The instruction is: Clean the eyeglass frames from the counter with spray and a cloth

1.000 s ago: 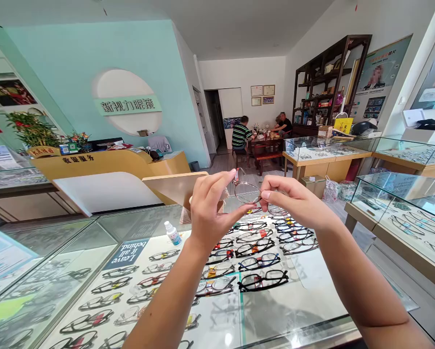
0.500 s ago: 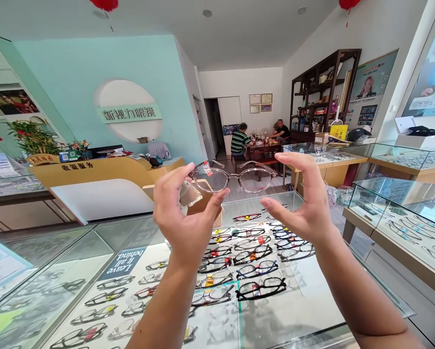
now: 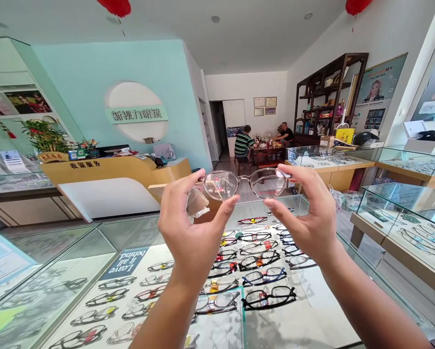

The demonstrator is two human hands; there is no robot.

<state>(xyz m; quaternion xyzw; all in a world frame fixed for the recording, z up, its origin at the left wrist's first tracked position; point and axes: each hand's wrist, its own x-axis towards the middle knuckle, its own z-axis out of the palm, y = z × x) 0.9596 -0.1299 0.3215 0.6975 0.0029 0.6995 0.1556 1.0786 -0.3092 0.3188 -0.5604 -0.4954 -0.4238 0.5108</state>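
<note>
A pair of round, thin-rimmed eyeglasses (image 3: 244,178) is held up in front of me, above the glass display case. My left hand (image 3: 195,213) grips the left rim between thumb and fingers, and a cloth with a scalloped pale edge (image 3: 198,202) hangs behind its palm. On the other side, my right hand (image 3: 304,208) pinches the right rim, index finger at the top corner and thumb at the lower edge. A red-and-white tag shows through the left lens. Below lie several rows of eyeglasses (image 3: 264,276) in the case.
A blue printed card (image 3: 125,261) lies inside the display case (image 3: 130,225). More glass cases (image 3: 402,218) stand at the right, and a wooden counter (image 3: 116,169) at the back left. Two people (image 3: 243,143) sit at a far table near a dark shelf (image 3: 328,94).
My right hand has closed onto the right rim; before, it was apart from the eyeglasses. The eyeglasses have turned and shifted slightly right and down in view.
</note>
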